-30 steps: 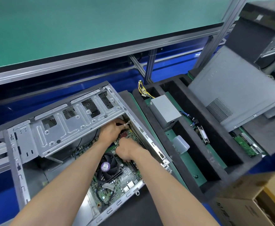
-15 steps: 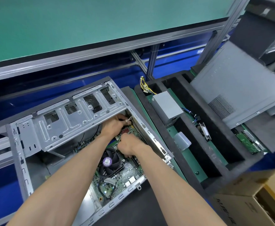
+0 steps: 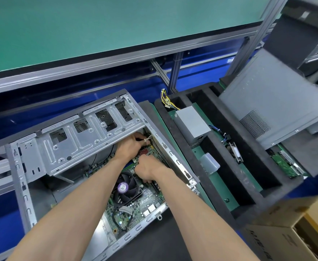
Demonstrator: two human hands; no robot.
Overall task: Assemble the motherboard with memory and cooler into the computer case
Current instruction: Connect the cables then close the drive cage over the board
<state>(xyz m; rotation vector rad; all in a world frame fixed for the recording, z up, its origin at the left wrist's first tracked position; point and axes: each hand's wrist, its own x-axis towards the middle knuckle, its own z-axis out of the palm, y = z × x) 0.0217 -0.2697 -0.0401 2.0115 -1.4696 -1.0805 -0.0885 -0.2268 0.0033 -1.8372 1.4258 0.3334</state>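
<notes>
An open grey computer case lies in front of me with a green motherboard inside it. A black cooler fan with a purple label sits on the board. My left hand reaches under the drive cage at the case's far right corner, fingers curled near a small white tie or connector. My right hand is just below it, fingers curled down onto the board beside the fan. What either hand holds is hidden.
A black foam tray to the right holds a grey power supply with yellow wires, a clear plastic box and a green board. A grey case side panel leans over it. A cardboard box sits bottom right.
Both hands stay at the same spot in the case, with only slight finger motion. The view has shifted a little.
</notes>
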